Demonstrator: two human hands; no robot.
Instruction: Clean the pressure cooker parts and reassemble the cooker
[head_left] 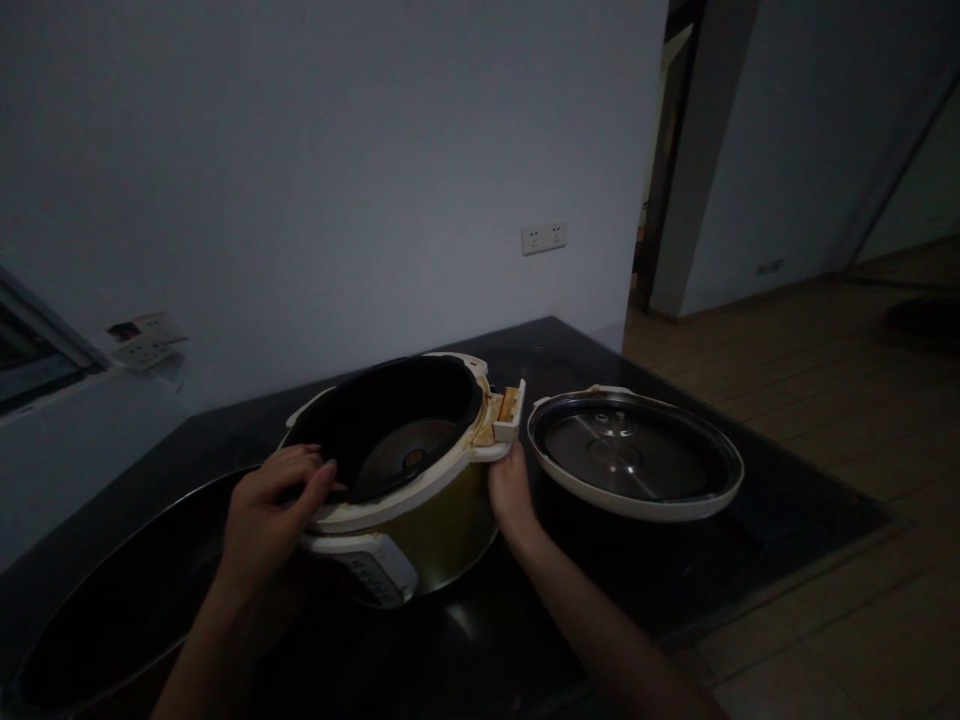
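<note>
An electric pressure cooker (442, 535) stands lidless on the dark countertop, with a cream rim and a control panel on its front left. Inside its black cavity a round metal plate (409, 450) with a small centre disc shows. My left hand (277, 505) is closed over the rim at the left, fingers curled toward the cavity. At the right side, my right hand (512, 490) reaches under the stained side handle (510, 412); its fingers are mostly hidden behind the body. The cooker's lid (634, 455) lies inner side up to the right, apart from my hand.
A large dark vessel with a thin bright rim (120, 560) is at the left, partly behind my left arm. The black countertop (795, 540) ends at the right above a tiled floor (825, 420). Wall sockets (544, 238) sit behind, and a doorway opens at the back right.
</note>
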